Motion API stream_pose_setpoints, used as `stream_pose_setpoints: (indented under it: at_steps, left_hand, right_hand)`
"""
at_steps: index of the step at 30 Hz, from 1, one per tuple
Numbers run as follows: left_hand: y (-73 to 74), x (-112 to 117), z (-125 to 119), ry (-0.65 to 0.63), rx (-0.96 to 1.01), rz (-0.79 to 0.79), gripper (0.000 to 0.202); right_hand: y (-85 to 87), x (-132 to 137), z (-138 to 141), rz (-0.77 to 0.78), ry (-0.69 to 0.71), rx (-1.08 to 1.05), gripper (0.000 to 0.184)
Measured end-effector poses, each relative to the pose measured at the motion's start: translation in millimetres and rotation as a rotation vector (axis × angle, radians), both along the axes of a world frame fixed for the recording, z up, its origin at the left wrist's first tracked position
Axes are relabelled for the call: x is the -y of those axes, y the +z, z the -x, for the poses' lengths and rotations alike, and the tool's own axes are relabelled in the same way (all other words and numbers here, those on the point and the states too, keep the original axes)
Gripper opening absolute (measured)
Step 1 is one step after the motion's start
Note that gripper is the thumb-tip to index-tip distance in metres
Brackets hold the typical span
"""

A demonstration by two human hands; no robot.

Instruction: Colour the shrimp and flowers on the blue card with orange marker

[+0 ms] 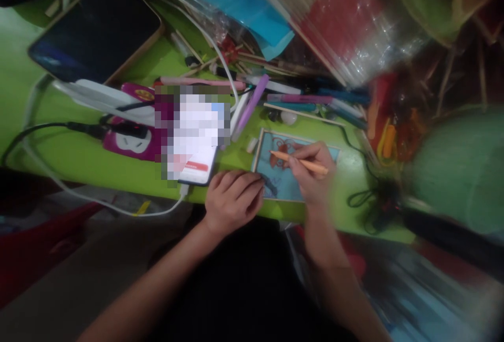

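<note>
My right hand (315,169) grips an orange marker (311,163), its tip at the orange figure drawn on a small blue picture (289,190). The picture lies on the green table (236,153) with a light edging along its left and top sides. At its lower left corner, my left hand (234,198) rests with fingers bent and close together. What lies beneath those fingers is hidden. To the left of that hand is a phone (197,171) with a lit screen, partly pixelated. A purple pen (252,106) slants between the phone and the picture.
A magenta power strip (128,142) with plugs and cables sits at the left, below a dark tablet (96,30). Several pens and sticks lie behind the picture. Plastic packets (334,11) crowd the back; a blurred green round object (460,169) stands at the right.
</note>
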State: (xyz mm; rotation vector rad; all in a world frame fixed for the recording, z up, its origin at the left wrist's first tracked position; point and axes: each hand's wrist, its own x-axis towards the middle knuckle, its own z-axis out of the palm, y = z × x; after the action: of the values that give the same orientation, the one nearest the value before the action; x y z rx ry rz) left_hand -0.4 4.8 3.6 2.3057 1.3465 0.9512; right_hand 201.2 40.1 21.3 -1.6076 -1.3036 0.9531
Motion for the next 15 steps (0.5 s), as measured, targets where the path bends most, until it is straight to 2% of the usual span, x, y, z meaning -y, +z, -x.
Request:
stream_pose_setpoints:
  at_steps: [15]
  left_hand:
    - [-0.2,0.9,0.1,-0.004,-0.016,-0.001,0.021]
  right_hand:
    - [1.7,0.0,0.8,0.004,0.008,0.018,0.012]
